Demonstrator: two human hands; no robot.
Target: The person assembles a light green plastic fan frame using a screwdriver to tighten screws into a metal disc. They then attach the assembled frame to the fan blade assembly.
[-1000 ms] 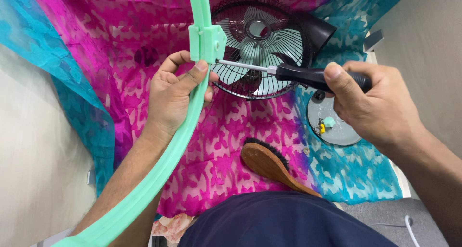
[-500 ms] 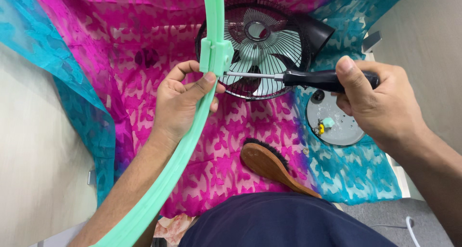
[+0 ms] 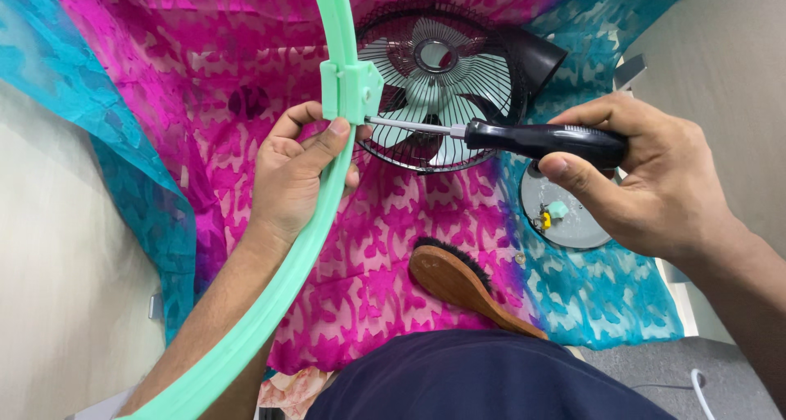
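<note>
Currently left hand (image 3: 296, 173) curled round the mint-green plastic ring (image 3: 288, 256), thumb just under its clamp block (image 3: 350, 89). Right hand (image 3: 647, 174) closed on the black-handled screwdriver (image 3: 524, 137), held level, tip at the clamp. Fan (image 3: 438, 80), wooden brush (image 3: 458, 282) on pink cloth (image 3: 205, 68) below.

Pale plain walls (image 3: 57, 264) on both sides, pink-and-teal patterned cloth (image 3: 205, 51) spread between, even light.

Looks like a home, prob. a spare corner used for repairs: plain pale walls (image 3: 729, 51), floor spread w/ a pink-and-teal patterned cloth (image 3: 205, 68). On it a small table fan (image 3: 438, 80), a wooden brush (image 3: 458, 282), a round grey base plate (image 3: 565, 211).
</note>
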